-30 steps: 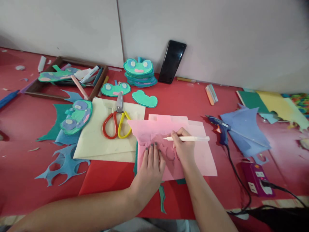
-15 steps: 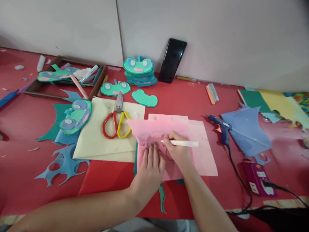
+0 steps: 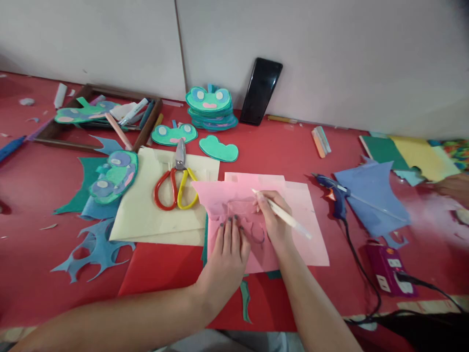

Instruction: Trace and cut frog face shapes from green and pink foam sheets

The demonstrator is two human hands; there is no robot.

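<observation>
My left hand (image 3: 227, 249) lies flat with its fingers together, pressing a small pink cut-out onto the pink paper sheet (image 3: 308, 230) in front of me. A curved pencil outline shows on the sheet between my two hands. My right hand (image 3: 275, 217) is closed on a white pen (image 3: 289, 220), held slanted with its tip pointing up and left over the pink sheet, just beyond my left fingertips. The pink sheet overlaps a cream sheet (image 3: 146, 215) on the red table.
Red-and-yellow scissors (image 3: 177, 183) lie on the cream sheet. A blue glue gun (image 3: 334, 195) and its cord lie right of the pink sheet, near a purple power strip (image 3: 389, 266). Green frog cut-outs (image 3: 209, 105), a black phone (image 3: 261, 90) and a wooden tray (image 3: 146, 124) stand behind.
My right hand slid the pen left along the cut-out, then turned it, so the pen now slants with its tip farther up. My left hand stayed pressed in place.
</observation>
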